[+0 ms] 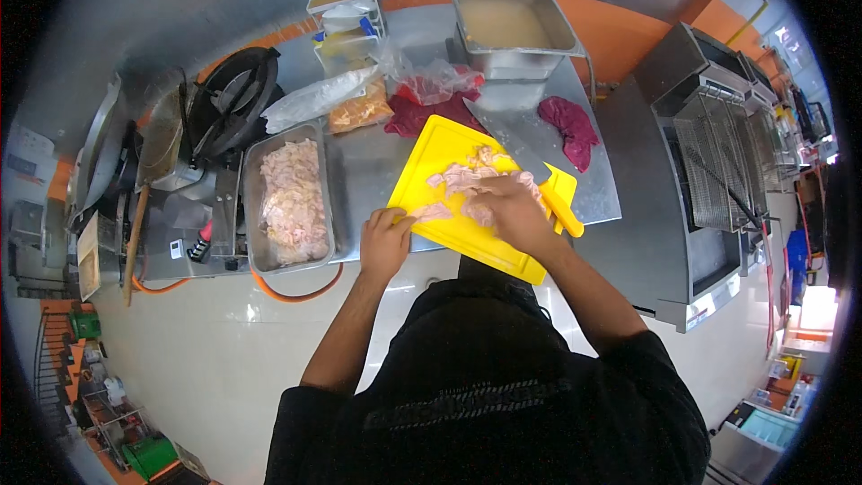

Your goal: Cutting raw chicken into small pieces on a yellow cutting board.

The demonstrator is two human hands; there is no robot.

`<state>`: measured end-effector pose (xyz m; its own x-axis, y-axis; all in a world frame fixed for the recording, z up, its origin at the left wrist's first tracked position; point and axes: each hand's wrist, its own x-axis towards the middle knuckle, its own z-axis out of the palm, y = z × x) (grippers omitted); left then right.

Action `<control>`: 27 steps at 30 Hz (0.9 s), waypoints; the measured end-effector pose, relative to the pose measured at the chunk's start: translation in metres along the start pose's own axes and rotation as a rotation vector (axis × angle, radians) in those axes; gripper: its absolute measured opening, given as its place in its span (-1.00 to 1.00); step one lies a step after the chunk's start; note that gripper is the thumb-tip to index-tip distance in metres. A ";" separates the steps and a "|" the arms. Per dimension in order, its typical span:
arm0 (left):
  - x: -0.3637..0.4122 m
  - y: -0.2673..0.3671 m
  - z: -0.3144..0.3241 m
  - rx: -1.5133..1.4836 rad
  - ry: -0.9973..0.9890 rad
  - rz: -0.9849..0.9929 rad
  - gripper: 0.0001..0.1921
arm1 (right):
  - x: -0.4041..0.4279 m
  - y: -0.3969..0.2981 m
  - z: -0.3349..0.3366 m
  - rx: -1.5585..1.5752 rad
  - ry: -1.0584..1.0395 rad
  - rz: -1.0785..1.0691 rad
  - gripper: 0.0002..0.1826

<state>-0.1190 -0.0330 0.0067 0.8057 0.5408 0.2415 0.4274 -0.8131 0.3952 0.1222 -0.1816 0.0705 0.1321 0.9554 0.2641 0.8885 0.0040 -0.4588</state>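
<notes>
A yellow cutting board (421,158) lies tilted, its near corner jutting past the steel table's front edge. Pale pink raw meat, apparently chicken, is piled (465,177) on it. At the board's left edge, my left hand (385,242) pinches the end of a separate flat meat strip (432,212). My right hand (515,219), blurred, is over the pile with fingers bent down; its fingertips and any grip are hidden. A wide-bladed knife (512,141) with a yellow handle (561,209) rests across the board's right side, beyond my right hand.
Left of the board, a steel pan (330,215) holds more raw meat (293,195). Behind are a maroon cloth (421,114), plastic bags (323,98) and a deep steel container (498,64) of cloudy liquid. Another cloth (569,131) lies right; fryer baskets (714,155) stand farther right.
</notes>
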 end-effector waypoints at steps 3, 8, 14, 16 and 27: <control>-0.001 0.011 -0.005 -0.027 0.008 -0.046 -0.80 | -0.049 0.027 -0.029 -0.062 0.226 0.348 -0.68; 0.019 0.023 0.003 -0.107 0.070 -0.029 -0.79 | -0.102 0.064 -0.029 -0.239 0.048 0.747 -0.51; 0.028 0.019 0.021 -0.121 -0.008 -0.059 -0.83 | -0.091 0.055 -0.026 -0.154 -0.096 0.847 -0.56; 0.029 0.023 0.018 -0.234 -0.040 -0.140 -0.84 | -0.106 0.053 -0.031 -0.048 -0.037 0.854 -0.58; 0.025 0.027 0.021 -0.315 0.038 -0.194 -0.87 | -0.141 -0.046 -0.034 0.306 -0.193 0.755 -0.64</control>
<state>-0.0788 -0.0461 0.0048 0.7039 0.6906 0.1661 0.4184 -0.5921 0.6887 0.0775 -0.3267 0.0830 0.5415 0.7671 -0.3440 0.4292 -0.6041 -0.6715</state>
